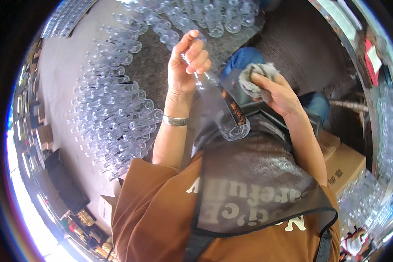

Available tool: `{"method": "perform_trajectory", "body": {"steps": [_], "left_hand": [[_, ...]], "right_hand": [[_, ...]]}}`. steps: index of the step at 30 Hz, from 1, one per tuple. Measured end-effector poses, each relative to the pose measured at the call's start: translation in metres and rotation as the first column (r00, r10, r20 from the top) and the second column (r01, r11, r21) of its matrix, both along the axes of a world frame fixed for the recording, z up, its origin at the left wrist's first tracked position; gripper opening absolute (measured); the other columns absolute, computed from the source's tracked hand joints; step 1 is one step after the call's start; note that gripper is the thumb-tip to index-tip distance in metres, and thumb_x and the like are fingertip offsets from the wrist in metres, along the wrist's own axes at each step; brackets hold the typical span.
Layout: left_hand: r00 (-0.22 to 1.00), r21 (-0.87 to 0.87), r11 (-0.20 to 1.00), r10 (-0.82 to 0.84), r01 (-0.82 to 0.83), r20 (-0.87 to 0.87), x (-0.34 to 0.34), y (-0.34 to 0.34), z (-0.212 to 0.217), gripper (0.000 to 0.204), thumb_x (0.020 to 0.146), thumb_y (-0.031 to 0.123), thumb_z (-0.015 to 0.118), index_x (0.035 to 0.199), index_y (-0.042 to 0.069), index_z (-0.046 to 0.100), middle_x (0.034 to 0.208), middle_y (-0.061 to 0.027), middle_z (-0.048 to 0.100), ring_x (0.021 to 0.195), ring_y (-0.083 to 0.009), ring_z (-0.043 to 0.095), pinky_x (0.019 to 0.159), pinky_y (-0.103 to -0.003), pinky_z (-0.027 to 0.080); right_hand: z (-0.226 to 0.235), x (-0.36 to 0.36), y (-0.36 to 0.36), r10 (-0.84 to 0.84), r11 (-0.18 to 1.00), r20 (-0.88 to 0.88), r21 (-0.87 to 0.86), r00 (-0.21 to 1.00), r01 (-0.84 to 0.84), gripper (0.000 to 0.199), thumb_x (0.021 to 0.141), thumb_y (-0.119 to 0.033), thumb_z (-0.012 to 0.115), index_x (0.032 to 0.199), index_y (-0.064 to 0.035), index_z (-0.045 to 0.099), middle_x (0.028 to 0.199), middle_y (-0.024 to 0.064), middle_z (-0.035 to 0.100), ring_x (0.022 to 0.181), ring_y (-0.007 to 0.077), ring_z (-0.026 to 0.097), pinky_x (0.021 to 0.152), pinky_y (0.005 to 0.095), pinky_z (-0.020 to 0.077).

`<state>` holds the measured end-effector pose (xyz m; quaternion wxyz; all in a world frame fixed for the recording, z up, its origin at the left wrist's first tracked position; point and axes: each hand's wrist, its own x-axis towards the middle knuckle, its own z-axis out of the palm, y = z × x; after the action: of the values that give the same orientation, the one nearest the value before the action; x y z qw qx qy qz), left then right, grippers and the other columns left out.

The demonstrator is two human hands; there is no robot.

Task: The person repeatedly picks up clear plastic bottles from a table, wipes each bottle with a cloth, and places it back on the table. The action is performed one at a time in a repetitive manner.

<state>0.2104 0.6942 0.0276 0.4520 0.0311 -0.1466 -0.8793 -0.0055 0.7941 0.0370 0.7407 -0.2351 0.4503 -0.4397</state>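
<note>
My left hand [190, 59] is closed round the neck of a clear glass bottle [220, 107]. The bottle slants down to the right, its base over the dark apron [244, 174] on my lap. A dark label with orange print [235, 109] runs along its side. My right hand [277, 91], to the right of the bottle, grips a bunched grey cloth [256, 78]. The cloth is apart from the glass. A patterned bracelet [175, 120] circles my left wrist.
Many clear bottles [113, 109] stand in dense rows at the left, and more bottles [209, 17] stand at the far side. A cardboard box [345, 166] sits at my right, beside a heap of clear glassware [364, 196]. A dark case-like object [65, 183] lies farther left.
</note>
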Motion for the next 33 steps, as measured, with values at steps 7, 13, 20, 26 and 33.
{"method": "perform_trajectory", "body": {"steps": [7, 13, 20, 26, 33], "left_hand": [[0.985, 0.027, 0.988, -0.148, 0.151, -0.083, -0.029, 0.006, -0.003, 0.023, 0.097, 0.02, 0.041, 0.102, 0.004, 0.057, 0.059, 0.0044, 0.038, 0.041, -0.0054, 0.032, 0.041, -0.023, 0.032], [0.97, 0.006, 0.981, -0.192, 0.195, -0.15, -0.033, 0.01, -0.003, 0.024, 0.096, 0.02, 0.041, 0.101, 0.003, 0.057, 0.059, 0.0041, 0.039, 0.042, -0.0054, 0.033, 0.042, -0.023, 0.032], [0.959, -0.007, 0.975, -0.218, 0.22, -0.179, -0.034, 0.008, -0.005, 0.025, 0.096, 0.021, 0.04, 0.102, 0.003, 0.056, 0.059, 0.0034, 0.04, 0.041, -0.0067, 0.034, 0.044, -0.024, 0.035], [0.946, 0.005, 0.974, -0.22, 0.228, -0.237, -0.039, 0.008, -0.012, 0.025, 0.098, 0.018, 0.035, 0.102, -0.001, 0.051, 0.061, 0.0, 0.042, 0.043, -0.0082, 0.04, 0.047, -0.026, 0.038], [0.962, 0.068, 0.976, -0.192, 0.208, -0.194, -0.039, 0.007, -0.023, 0.029, 0.098, 0.024, 0.036, 0.098, -0.001, 0.052, 0.061, 0.0001, 0.04, 0.043, -0.0082, 0.038, 0.048, -0.026, 0.037]], "right_hand": [[0.025, 0.022, 0.013, 0.135, 0.953, -0.298, -0.221, 0.945, -0.206, 0.027, 0.079, -0.024, 0.071, 0.094, -0.0023, 0.063, 0.076, -0.0024, 0.059, 0.065, 0.0035, 0.051, 0.054, 0.0193, 0.0411], [0.013, 0.013, 0.005, 0.216, 0.968, -0.238, -0.075, 0.947, -0.24, 0.027, 0.079, -0.023, 0.071, 0.092, -0.0018, 0.061, 0.083, 0.0015, 0.062, 0.073, 0.007, 0.054, 0.063, 0.0229, 0.0453], [0.009, 0.016, 0.01, 0.229, 0.955, -0.261, -0.124, 0.938, -0.268, 0.029, 0.08, -0.027, 0.07, 0.093, -0.0025, 0.061, 0.083, 0.0005, 0.061, 0.075, 0.007, 0.054, 0.064, 0.0233, 0.0451], [0.012, 0.014, 0.003, 0.213, 0.935, -0.406, -0.178, 0.889, -0.305, 0.035, 0.077, -0.03, 0.073, 0.091, -0.0002, 0.061, 0.082, 0.0018, 0.061, 0.075, 0.0075, 0.053, 0.065, 0.0241, 0.0446], [0.003, 0.016, -0.002, 0.244, 0.921, -0.475, -0.161, 0.846, -0.356, 0.037, 0.077, -0.03, 0.072, 0.093, 0.0016, 0.061, 0.081, 0.0032, 0.062, 0.076, 0.0091, 0.054, 0.067, 0.0248, 0.0452]]}}
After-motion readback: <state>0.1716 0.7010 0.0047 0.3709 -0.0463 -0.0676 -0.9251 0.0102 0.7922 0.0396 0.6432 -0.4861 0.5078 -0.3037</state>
